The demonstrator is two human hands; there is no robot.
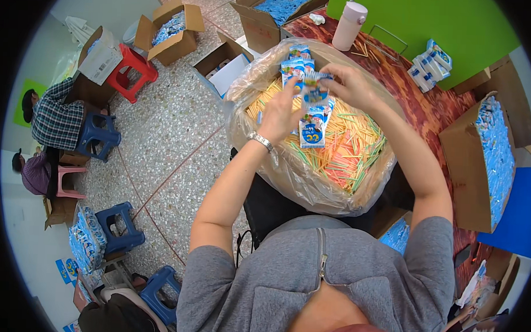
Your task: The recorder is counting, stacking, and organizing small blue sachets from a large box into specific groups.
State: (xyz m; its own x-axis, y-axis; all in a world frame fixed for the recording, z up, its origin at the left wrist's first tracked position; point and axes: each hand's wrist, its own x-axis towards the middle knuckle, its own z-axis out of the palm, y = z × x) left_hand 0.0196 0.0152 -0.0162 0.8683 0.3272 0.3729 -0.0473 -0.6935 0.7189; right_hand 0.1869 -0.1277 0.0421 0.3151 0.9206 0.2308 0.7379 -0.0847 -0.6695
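Before me stands a large container lined with a clear plastic bag [300, 187], full of thin yellow, pink and green sticks [351, 148]. Over it, both hands meet at a small blue-and-white packet [316, 91], slightly blurred. My right hand [353, 87] pinches its upper right side. The fingers of my left hand [279, 115] close at its left edge. Beneath, on the sticks, lies another blue-and-white packet [312, 134]. Several more packets [293, 68] lie toward the far side of the container, partly hidden by my hands.
A pink bottle [349, 25] and a pile of packets [430, 66] stand on the red-patterned table [391, 71]. At right is a carton of blue packets [476, 167]. Open cartons [171, 31], a red stool [131, 73], blue stools [120, 225] and two seated people [56, 120] are at left.
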